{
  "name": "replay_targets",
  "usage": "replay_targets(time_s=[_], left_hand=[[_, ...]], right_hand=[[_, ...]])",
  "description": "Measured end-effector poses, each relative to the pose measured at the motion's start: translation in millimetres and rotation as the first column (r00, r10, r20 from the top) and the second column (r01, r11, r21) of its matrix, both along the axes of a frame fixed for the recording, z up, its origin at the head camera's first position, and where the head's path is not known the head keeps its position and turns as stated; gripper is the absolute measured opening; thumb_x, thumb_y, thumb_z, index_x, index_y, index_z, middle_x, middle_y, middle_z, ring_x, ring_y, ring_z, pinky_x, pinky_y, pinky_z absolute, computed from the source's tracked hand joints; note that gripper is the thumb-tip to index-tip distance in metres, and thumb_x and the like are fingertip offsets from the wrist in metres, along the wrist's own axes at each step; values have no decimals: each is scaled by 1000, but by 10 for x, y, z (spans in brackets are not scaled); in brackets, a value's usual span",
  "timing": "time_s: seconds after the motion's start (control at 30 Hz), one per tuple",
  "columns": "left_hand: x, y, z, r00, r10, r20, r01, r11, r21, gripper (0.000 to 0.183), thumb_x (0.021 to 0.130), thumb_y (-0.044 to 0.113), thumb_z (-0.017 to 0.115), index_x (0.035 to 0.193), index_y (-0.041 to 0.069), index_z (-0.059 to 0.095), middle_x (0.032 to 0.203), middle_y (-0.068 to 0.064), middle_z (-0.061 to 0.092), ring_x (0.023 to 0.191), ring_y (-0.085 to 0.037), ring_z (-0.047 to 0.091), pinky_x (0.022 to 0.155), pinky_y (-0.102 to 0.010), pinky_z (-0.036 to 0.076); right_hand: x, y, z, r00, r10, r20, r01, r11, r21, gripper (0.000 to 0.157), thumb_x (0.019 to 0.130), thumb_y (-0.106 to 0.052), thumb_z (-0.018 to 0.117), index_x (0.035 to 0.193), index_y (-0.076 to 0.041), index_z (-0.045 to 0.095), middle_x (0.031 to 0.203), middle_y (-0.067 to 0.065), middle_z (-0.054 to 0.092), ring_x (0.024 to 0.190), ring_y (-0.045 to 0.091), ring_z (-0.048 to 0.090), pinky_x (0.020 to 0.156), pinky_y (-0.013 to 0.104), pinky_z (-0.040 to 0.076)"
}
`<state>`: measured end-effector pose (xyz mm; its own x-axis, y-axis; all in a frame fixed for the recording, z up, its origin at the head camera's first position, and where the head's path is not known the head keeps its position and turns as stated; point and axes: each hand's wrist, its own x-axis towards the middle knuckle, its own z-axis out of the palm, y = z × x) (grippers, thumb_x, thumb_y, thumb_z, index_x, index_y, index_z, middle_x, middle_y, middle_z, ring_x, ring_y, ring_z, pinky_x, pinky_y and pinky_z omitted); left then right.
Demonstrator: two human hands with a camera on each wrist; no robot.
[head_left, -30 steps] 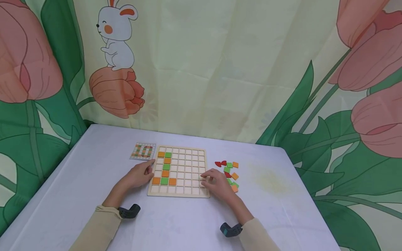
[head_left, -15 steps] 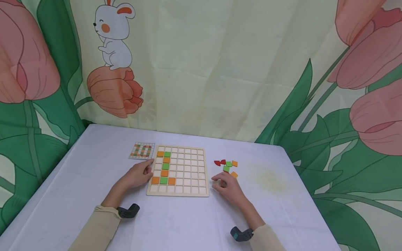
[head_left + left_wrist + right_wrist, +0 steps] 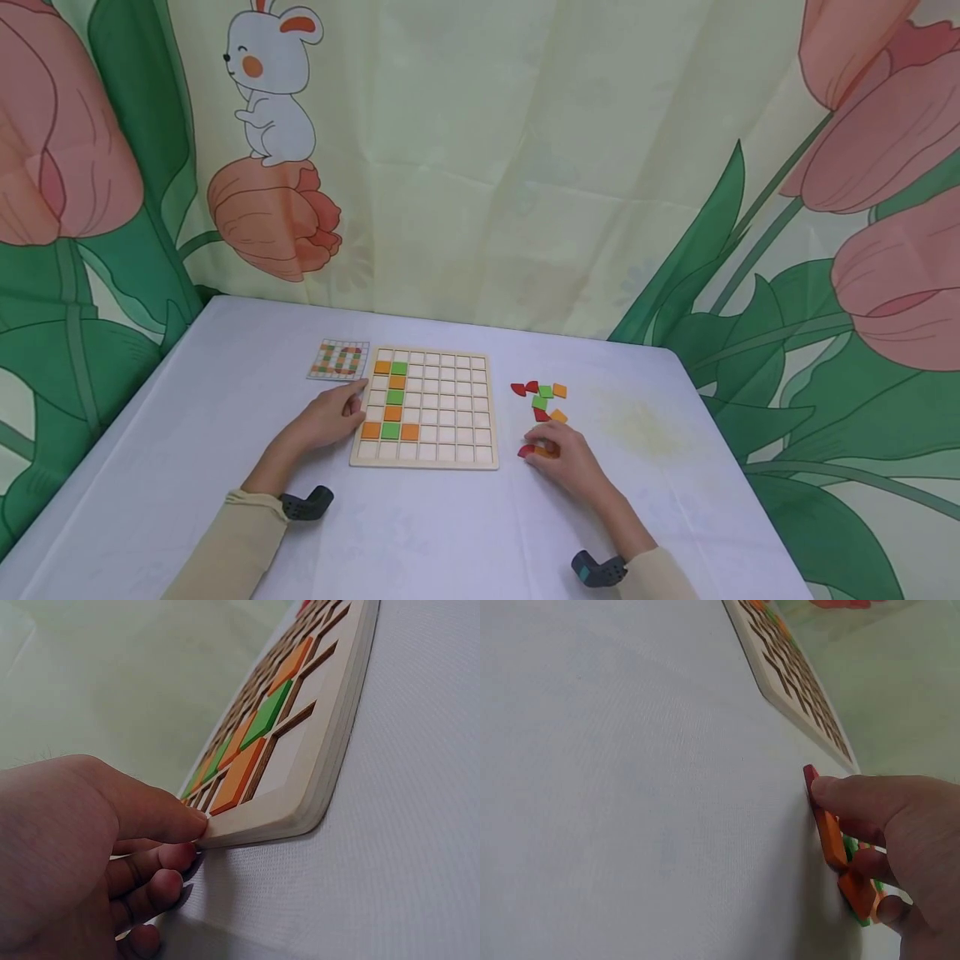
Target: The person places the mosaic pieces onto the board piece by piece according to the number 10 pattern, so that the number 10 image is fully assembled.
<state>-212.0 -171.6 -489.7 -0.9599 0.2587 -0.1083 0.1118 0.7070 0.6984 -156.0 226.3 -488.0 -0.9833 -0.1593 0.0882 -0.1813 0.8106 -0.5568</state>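
A wooden grid board (image 3: 442, 417) lies flat on the table and holds several orange and green square tiles (image 3: 392, 400) in its left columns. My left hand (image 3: 330, 419) rests at the board's left edge. Its thumb (image 3: 161, 817) touches the board's rim (image 3: 322, 787), and its other fingers curl loosely on the cloth. To the right of the board, my right hand (image 3: 558, 450) lies over loose tiles. Its fingertips (image 3: 847, 796) pinch an orange tile (image 3: 829, 838), and a red tile (image 3: 810, 778) sits just beside it.
A small pattern card (image 3: 339, 360) lies at the board's far left corner. More red, green and orange loose tiles (image 3: 543, 396) are scattered beyond my right hand. A white cloth (image 3: 225, 400) covers the table, and a printed curtain hangs behind it.
My right hand has left the board's right edge and moved right and nearer onto the loose tiles, where it took hold of an orange one. The left hand has stayed put.
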Motion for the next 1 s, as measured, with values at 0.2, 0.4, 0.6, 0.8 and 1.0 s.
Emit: replay_targets(time_s=[0.2,0.4,0.6,0.8,1.0], left_hand=[[4,-6,4,1000,-6,-3,6,1000,4,62,90,12,59,146,-3,36,82,-4,50,73,-15,46,58,-24,37],[9,4,9,1000,-14,8,14,1000,8,62,90,12,59,146,-2,35,83,-4,50,73,-15,46,58,-24,37],[11,8,17,1000,-6,4,6,1000,7,62,90,11,58,146,-2,36,82,-4,49,71,-15,45,57,-24,36],[13,2,7,1000,-13,-2,13,1000,3,62,90,12,58,146,-2,36,81,-4,49,72,-15,45,58,-24,36],[11,3,9,1000,-10,-5,10,1000,6,62,90,12,58,146,-3,36,82,-4,49,72,-14,45,58,-24,35]], right_hand=[[-1,14,3,1000,1,2,-1,1000,26,28,76,-16,81,102,-21,74,103,-5,65,86,10,52,69,18,48],[-7,3,-8,1000,15,1,-15,999,42,24,77,-16,80,99,-22,74,103,-5,65,89,10,52,72,19,49],[-15,-13,-27,999,43,-31,-42,999,33,24,76,-15,81,98,-23,74,97,-9,64,86,9,52,71,18,49],[-59,-60,3,997,63,-34,-62,998,18,24,76,-17,81,99,-21,75,91,-12,64,81,9,52,68,18,48],[-128,-155,67,997,81,-17,-81,997,8,22,78,-18,79,100,-20,74,95,-11,66,89,10,55,75,22,50]])
